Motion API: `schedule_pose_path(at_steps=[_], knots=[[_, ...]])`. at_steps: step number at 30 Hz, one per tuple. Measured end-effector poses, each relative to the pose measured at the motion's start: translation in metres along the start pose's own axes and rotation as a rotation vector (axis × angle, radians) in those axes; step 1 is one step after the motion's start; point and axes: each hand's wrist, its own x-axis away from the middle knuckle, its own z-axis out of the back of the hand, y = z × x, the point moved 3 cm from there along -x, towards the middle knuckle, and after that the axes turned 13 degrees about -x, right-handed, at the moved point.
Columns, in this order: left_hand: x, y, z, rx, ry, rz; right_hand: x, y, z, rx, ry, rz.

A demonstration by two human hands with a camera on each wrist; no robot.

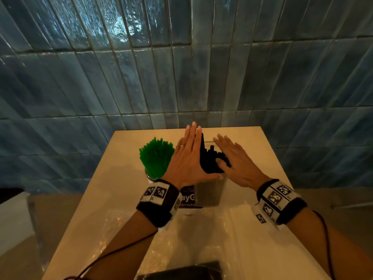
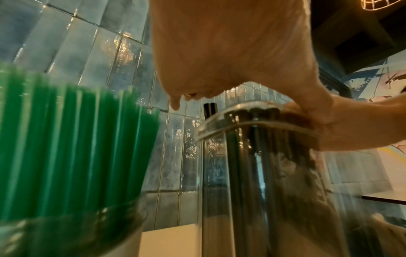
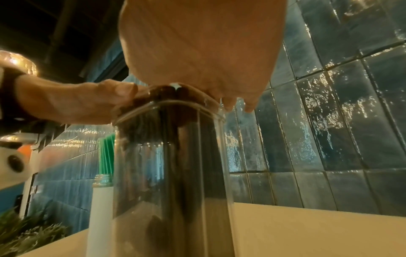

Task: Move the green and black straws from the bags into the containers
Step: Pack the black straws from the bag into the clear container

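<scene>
Black straws (image 1: 210,160) stand in a tall clear square container (image 1: 211,194) at the table's middle. My left hand (image 1: 188,156) lies flat with straight fingers against the bundle's left side. My right hand (image 1: 232,156) lies flat on the tops of the straws, its thumb on them. From the wrist views the palms (image 2: 230,43) (image 3: 197,40) hover over the container's rim (image 2: 252,125) (image 3: 169,107). Green straws (image 1: 155,156) (image 2: 66,142) (image 3: 107,153) fan out of a round clear jar (image 1: 150,176) to the left.
The cream table (image 1: 268,162) ends against a blue tiled wall (image 1: 181,67). Crumpled clear plastic bags (image 1: 181,239) lie near me, and a dark flat pack (image 1: 181,271) lies at the front edge. A purple label (image 1: 187,199) shows beside the container.
</scene>
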Motion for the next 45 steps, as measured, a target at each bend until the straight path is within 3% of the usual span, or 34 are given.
schedule_pose_path(at_steps=[4, 7, 10, 13, 15, 18, 20, 22, 23, 25, 26, 27, 29, 30, 32, 34, 36, 38, 41, 45], knots=[[-0.002, 0.005, -0.004, -0.068, -0.145, -0.060, 0.006, -0.004, -0.004, -0.084, 0.072, -0.013], [0.005, 0.009, -0.011, -0.095, -0.105, -0.070, 0.005, -0.002, -0.007, -0.049, 0.032, -0.040], [0.007, 0.010, -0.013, -0.061, -0.127, -0.017, 0.006, -0.001, -0.011, 0.102, 0.014, 0.045], [0.011, 0.009, -0.011, -0.067, -0.127, -0.018, 0.009, -0.001, -0.009, 0.116, 0.063, 0.063], [0.022, 0.008, -0.009, -0.067, -0.028, -0.045, 0.017, -0.003, -0.003, 0.050, 0.155, 0.064], [0.064, 0.011, -0.007, 0.070, 0.162, -0.057, 0.049, 0.000, 0.000, -0.234, 0.489, 0.121], [0.110, 0.020, -0.019, 0.161, 0.143, -0.079, 0.079, 0.010, -0.017, -0.371, 0.562, 0.053], [0.160, 0.031, -0.042, 0.205, -0.154, -0.123, 0.101, 0.030, -0.048, -0.418, 0.422, -0.184], [0.184, 0.037, -0.057, 0.189, -0.316, -0.160, 0.111, 0.044, -0.068, -0.394, 0.270, -0.343], [0.226, 0.046, -0.084, 0.094, -0.474, -0.244, 0.134, 0.064, -0.106, -0.299, -0.049, -0.623], [0.244, 0.047, -0.098, 0.034, -0.541, -0.250, 0.143, 0.070, -0.118, -0.326, -0.128, -0.729], [0.260, 0.048, -0.110, -0.013, -0.627, -0.223, 0.151, 0.072, -0.127, -0.460, -0.152, -0.807], [0.280, 0.050, -0.129, -0.023, -0.711, -0.159, 0.163, 0.067, -0.138, -0.964, -0.074, -0.913], [0.285, 0.050, -0.134, -0.027, -0.690, -0.111, 0.166, 0.061, -0.140, -1.145, -0.061, -0.922], [0.289, 0.045, -0.142, 0.001, -0.673, -0.067, 0.167, 0.046, -0.139, -1.123, -0.142, -0.902], [0.286, 0.050, -0.136, 0.009, -0.671, -0.087, 0.162, 0.037, -0.140, -0.790, -0.178, -0.761], [0.279, 0.051, -0.126, -0.016, -0.633, -0.134, 0.154, 0.025, -0.136, -0.338, -0.252, -0.445], [0.276, 0.052, -0.123, -0.057, -0.639, -0.164, 0.147, 0.019, -0.143, -0.146, -0.402, -0.234], [0.274, 0.051, -0.128, -0.048, -0.614, -0.172, 0.139, 0.025, -0.155, -0.074, -0.519, -0.177], [0.272, 0.051, -0.128, -0.073, -0.690, -0.197, 0.132, 0.024, -0.171, 0.079, -0.626, -0.160]])
